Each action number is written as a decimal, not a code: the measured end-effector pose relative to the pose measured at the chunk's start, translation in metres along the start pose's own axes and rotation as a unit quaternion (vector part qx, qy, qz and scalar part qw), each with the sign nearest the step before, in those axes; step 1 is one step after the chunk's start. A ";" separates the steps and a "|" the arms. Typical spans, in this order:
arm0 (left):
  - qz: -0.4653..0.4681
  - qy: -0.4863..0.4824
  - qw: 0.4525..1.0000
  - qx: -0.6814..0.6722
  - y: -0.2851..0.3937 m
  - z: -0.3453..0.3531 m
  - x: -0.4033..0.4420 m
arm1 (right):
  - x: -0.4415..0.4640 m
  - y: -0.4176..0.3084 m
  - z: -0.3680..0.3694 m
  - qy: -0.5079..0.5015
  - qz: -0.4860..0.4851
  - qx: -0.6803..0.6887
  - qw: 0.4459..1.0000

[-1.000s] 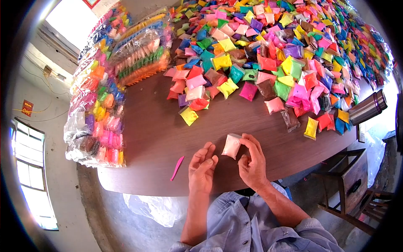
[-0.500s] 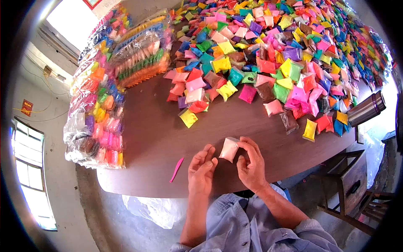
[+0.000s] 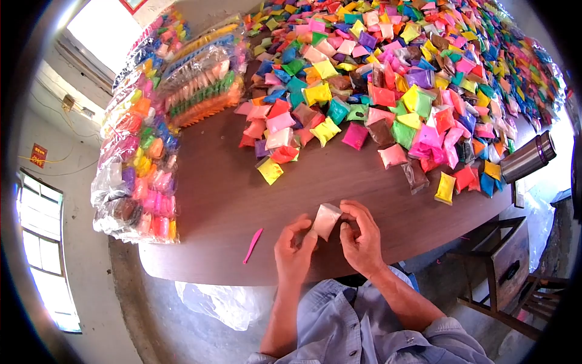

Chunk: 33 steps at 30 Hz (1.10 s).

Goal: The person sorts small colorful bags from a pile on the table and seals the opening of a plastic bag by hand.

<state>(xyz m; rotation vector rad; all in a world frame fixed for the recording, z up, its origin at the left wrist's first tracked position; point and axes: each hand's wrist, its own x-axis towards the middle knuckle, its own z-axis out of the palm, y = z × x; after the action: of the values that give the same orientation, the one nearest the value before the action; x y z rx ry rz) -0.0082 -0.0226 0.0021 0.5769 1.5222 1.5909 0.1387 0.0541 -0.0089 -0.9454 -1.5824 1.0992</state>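
A small pale pink packet [image 3: 327, 222] is held up between my two hands, above the near part of the brown table. My left hand [image 3: 294, 247] pinches its left edge between thumb and curled fingers. My right hand [image 3: 362, 239] has its fingertips at the packet's upper right corner, with thumb and forefinger bent around that side. The exact contact of the right fingertips is hard to see. Left of my hands lies a flat bright pink plastic knife-shaped tool [image 3: 253, 246] on the table [image 3: 206, 212].
A large heap of coloured packets [image 3: 388, 91] covers the table's far side. Clear bags of sorted packets [image 3: 136, 176] are stacked along the left edge. A metal flask [image 3: 528, 156] lies at the right edge; a wooden stool [image 3: 500, 261] stands below.
My left hand has moved right and closed onto the packet's left edge. The packet has tilted and shifted slightly left. My right hand stays nearly in place.
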 end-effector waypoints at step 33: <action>0.400 -0.032 0.630 0.665 -0.049 0.028 -0.015 | 0.017 -0.008 -0.073 0.195 0.052 0.307 0.930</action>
<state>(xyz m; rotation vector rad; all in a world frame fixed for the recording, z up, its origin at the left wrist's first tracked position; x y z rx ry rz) 0.0347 -0.0232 -0.0373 2.3462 2.3860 0.5358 0.2043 0.0829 0.0132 -0.7556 -0.7926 1.2785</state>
